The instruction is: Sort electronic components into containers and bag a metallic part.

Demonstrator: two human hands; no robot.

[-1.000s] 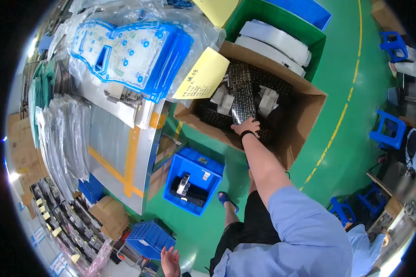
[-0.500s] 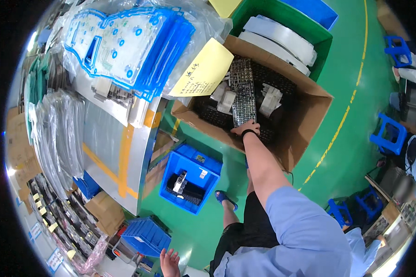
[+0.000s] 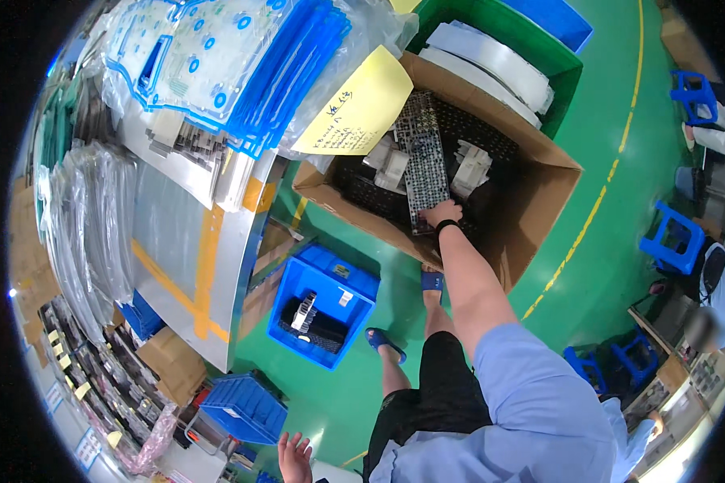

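Note:
My right hand (image 3: pixel 441 214) reaches into an open cardboard box (image 3: pixel 540 217). Its fingers are closed on the near end of a long, narrow keyboard panel (image 3: pixel 424 153) with a grid of small key squares. Under and around this panel lie dark perforated panels (image 3: pixel 483 133). Small white-grey part bundles sit on both sides of it, one on the left (image 3: pixel 392 169) and one on the right (image 3: pixel 470 167). Low at the bottom edge, my left hand (image 3: pixel 295 459) is empty, its fingers apart and slightly curled.
A blue bin (image 3: pixel 362 310) with dark panels stands on the floor left of my feet. Behind the box is a green bin (image 3: pixel 568 97) of white sheets. On the left, a metal table (image 3: pixel 177 233) holds blue-edged sheets (image 3: pixel 209 64) and a yellow note (image 3: pixel 358 109). Blue stools (image 3: pixel 675 233) stand right.
The keyboard panel's shine has gone from dark to paler grey as it tilts in my right hand. My view has shifted slightly; my left hand stays low and open.

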